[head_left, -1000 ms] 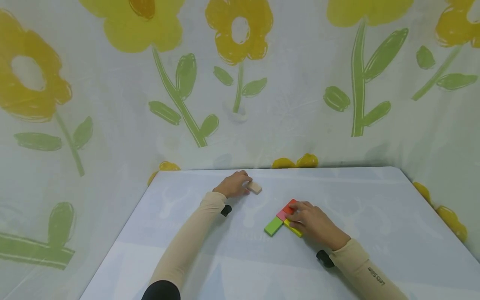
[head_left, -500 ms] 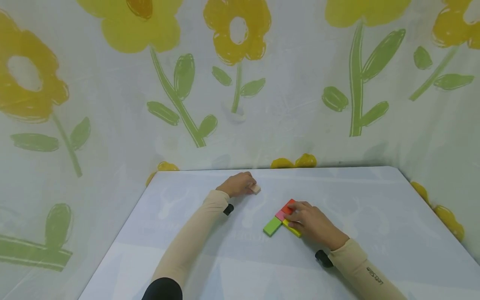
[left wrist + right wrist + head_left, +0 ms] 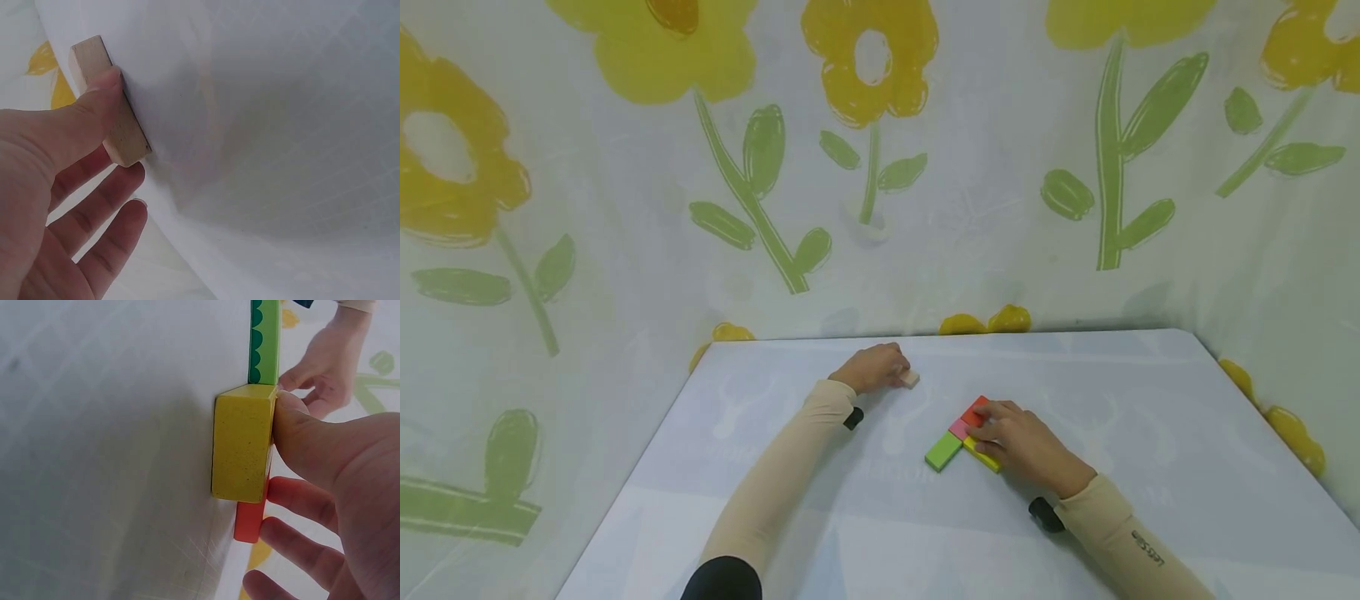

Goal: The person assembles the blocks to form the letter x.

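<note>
My left hand pinches a plain wooden block near the far edge of the table. In the left wrist view the thumb lies across the face of that block. My right hand rests over a cluster of coloured blocks and partly hides them. Its thumb touches the top edge of the yellow block, and its fingertips touch the red block. Between red and green sits a pink block. A green block with a scalloped darker side lies at the cluster's near left.
The white table ends at a far edge just behind the left hand. A pale cloth wall printed with yellow flowers rises behind and beside it. Both forearms wear beige sleeves, with a black device at each wrist.
My left fingers have slid further over the wooden block, which has shifted slightly and shows less from above. The right hand and coloured blocks look unchanged; the head view has drifted a little.
</note>
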Demonstrator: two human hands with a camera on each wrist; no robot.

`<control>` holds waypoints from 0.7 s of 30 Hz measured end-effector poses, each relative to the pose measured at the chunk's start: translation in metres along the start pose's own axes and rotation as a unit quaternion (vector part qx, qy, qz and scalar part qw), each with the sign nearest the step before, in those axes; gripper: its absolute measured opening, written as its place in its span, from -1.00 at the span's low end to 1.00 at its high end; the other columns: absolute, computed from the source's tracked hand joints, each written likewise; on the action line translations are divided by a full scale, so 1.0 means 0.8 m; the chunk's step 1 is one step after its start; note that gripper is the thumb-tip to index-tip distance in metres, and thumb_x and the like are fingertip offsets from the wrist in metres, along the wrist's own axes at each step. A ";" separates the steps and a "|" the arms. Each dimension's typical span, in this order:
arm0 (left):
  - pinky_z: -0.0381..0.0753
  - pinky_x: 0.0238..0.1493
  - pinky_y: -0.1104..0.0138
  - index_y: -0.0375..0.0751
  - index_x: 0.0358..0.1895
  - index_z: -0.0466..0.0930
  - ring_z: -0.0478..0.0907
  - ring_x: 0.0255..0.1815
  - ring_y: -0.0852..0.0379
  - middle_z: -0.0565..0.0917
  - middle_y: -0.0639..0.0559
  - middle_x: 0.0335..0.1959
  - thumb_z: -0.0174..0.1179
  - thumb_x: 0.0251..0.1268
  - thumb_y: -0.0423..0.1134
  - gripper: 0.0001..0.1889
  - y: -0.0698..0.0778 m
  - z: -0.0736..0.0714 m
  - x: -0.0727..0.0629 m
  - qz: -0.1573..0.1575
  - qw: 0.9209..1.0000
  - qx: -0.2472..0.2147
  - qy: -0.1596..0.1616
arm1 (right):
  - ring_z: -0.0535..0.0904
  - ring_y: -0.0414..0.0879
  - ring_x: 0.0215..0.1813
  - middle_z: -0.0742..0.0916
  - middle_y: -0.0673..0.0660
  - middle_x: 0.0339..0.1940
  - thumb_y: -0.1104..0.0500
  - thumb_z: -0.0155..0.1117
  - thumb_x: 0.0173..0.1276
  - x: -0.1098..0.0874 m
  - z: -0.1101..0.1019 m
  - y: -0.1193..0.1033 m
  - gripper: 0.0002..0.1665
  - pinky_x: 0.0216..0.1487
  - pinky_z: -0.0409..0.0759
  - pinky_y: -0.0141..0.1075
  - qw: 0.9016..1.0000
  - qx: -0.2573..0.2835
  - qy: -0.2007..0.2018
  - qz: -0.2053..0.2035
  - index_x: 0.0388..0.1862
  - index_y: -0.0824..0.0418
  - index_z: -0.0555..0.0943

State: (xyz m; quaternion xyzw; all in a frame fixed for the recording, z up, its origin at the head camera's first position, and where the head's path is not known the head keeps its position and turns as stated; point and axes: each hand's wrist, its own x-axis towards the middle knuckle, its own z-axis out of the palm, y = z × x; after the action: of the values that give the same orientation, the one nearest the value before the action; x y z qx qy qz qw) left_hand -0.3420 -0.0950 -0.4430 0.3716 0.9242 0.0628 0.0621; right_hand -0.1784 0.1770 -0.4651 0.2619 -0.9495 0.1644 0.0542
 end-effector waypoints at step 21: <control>0.65 0.17 0.22 -0.07 0.09 0.78 0.60 0.02 0.15 0.70 0.03 0.06 0.41 0.34 -0.21 -0.71 0.015 -0.002 -0.013 0.007 1.000 0.003 -0.025 | 0.61 0.17 0.22 0.72 0.18 0.18 0.12 0.56 0.26 0.000 0.003 0.000 -0.62 0.12 0.66 0.10 1.000 0.004 0.004 0.007 0.07 0.10 0.81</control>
State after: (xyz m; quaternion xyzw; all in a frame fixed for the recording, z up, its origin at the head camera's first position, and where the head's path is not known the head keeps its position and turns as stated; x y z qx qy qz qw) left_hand -0.3267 -0.0940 -0.4390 0.3801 0.9197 0.0512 0.0836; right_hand -0.1784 0.1764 -0.4674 0.2553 -0.9503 0.1692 0.0555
